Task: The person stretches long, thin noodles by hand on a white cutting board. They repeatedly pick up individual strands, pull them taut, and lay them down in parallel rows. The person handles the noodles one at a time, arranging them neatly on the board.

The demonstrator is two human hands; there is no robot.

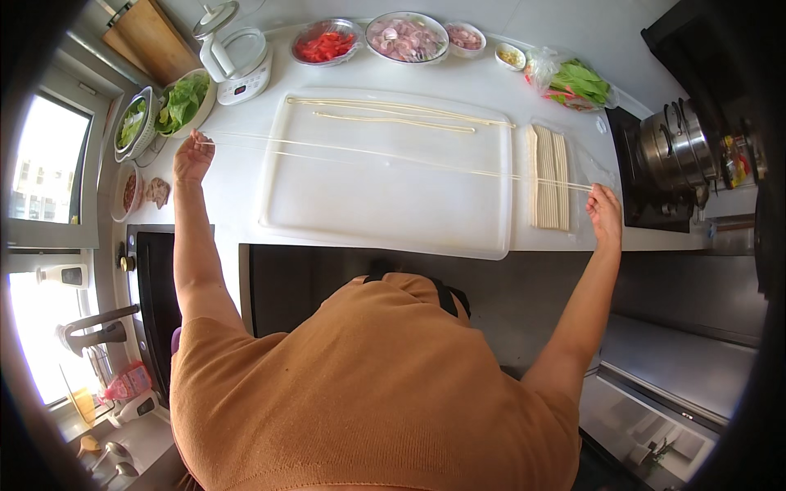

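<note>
A long, thin strand of dough (368, 151) is stretched in the air across a translucent plastic tray (381, 205). My left hand (194, 158) pinches its left end, beyond the tray's left edge. At the other end, my right hand (604, 212) grips the strand to the right of a stack of dough strips (548, 202). The stretched dough looks doubled towards both ends. Several pulled noodles (399, 109) lie along the tray's far side, and a shorter dough strand (393, 121) rests just in front of them.
Along the back stand a white electric kettle (236, 61), a bowl of red peppers (324, 44), a bowl of sliced onions (407, 38) and bagged greens (577, 85). A steel pot (678, 138) sits on the black stove (648, 184) at right. Leafy greens (184, 103) are at left.
</note>
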